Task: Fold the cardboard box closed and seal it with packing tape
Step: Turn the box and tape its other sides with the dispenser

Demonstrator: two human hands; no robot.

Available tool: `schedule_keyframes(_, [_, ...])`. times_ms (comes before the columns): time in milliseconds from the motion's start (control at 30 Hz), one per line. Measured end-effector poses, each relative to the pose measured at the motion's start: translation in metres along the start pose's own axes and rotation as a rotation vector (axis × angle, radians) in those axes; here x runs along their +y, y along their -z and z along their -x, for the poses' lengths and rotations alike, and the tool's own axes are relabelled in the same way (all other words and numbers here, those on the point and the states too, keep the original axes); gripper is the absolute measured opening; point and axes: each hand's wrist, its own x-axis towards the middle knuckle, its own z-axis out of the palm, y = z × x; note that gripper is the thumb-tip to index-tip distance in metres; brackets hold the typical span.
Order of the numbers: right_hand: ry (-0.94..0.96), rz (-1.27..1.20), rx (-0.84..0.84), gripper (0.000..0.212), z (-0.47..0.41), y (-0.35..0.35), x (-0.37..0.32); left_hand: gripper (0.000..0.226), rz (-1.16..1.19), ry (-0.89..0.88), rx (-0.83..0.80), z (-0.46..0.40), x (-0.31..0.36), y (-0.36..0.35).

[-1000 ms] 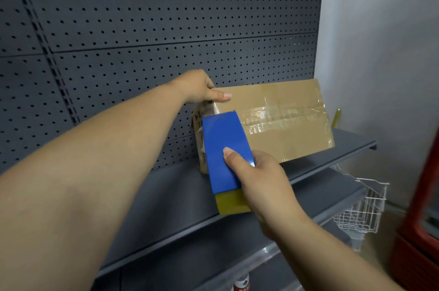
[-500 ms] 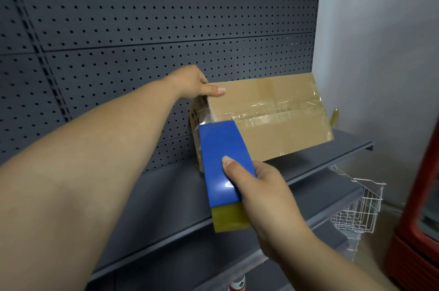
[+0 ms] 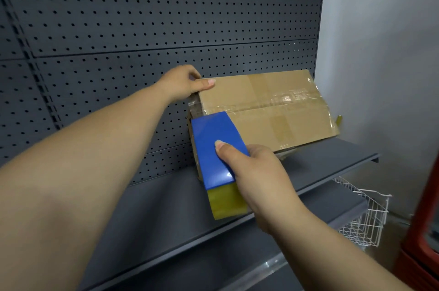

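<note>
A brown cardboard box (image 3: 266, 110) stands tilted on a dark grey shelf (image 3: 332, 162), its flaps folded shut. Clear packing tape (image 3: 285, 100) runs along the middle seam and wraps the right end. My left hand (image 3: 183, 83) grips the box's upper left corner, thumb on the front face. My right hand (image 3: 259, 179) holds a blue tape dispenser (image 3: 216, 148) with a yellowish tape roll (image 3: 225, 203) at its lower end. The dispenser's upper end sits against the box's left edge, where the seam ends.
A dark grey pegboard panel (image 3: 142, 17) backs the shelf. A lower shelf (image 3: 213, 267) lies below. A white wire basket (image 3: 363, 214) hangs at the lower right, beside a red cabinet (image 3: 425, 231). A pale wall (image 3: 384, 53) stands to the right.
The dispenser has slid down and left off the seam to the box's left edge. My left hand has kept its hold on the upper left corner.
</note>
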Motion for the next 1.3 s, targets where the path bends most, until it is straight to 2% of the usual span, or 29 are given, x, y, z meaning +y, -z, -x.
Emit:
schedule_keyframes(100, [-0.006,0.012,0.006,0.044,-0.003,0.000,-0.002,0.054,-0.054,-0.122,0.147,0.006,0.000,-0.006])
schedule_keyframes(167, [-0.009,0.012,0.010,0.046,-0.004,-0.001,-0.003,0.046,-0.166,-0.243,0.200,0.011,0.003,-0.011])
schedule_keyframes(233, [-0.006,0.017,0.018,0.045,-0.004,-0.001,-0.005,0.040,-0.238,-0.314,0.199,0.012,0.004,-0.015])
schedule_keyframes(333, [0.002,0.034,0.033,0.040,-0.002,-0.001,-0.005,0.041,-0.243,-0.270,0.150,0.014,0.006,-0.022])
schedule_keyframes(533, [-0.004,0.019,0.021,0.046,0.000,-0.001,-0.003,0.048,-0.010,-0.184,0.063,0.017,0.004,-0.030])
schedule_keyframes(700, [-0.014,-0.036,-0.005,0.049,-0.001,0.000,-0.001,0.044,0.150,-0.287,0.220,0.013,-0.006,-0.043])
schedule_keyframes(800, [-0.024,-0.061,-0.008,0.048,-0.004,0.000,-0.001,0.049,0.292,-0.303,0.300,0.008,-0.007,-0.054])
schedule_keyframes(1000, [-0.023,-0.072,-0.010,0.047,-0.009,-0.001,-0.003,0.049,0.512,-0.283,0.367,-0.002,-0.006,-0.065])
schedule_keyframes(1200, [-0.035,-0.097,-0.015,0.048,-0.010,-0.003,-0.003,0.050,0.573,-0.219,0.351,0.001,-0.002,-0.065])
schedule_keyframes(1300, [-0.035,-0.096,-0.013,0.046,-0.009,-0.003,-0.004,0.042,0.544,-0.166,0.374,0.003,0.000,-0.066])
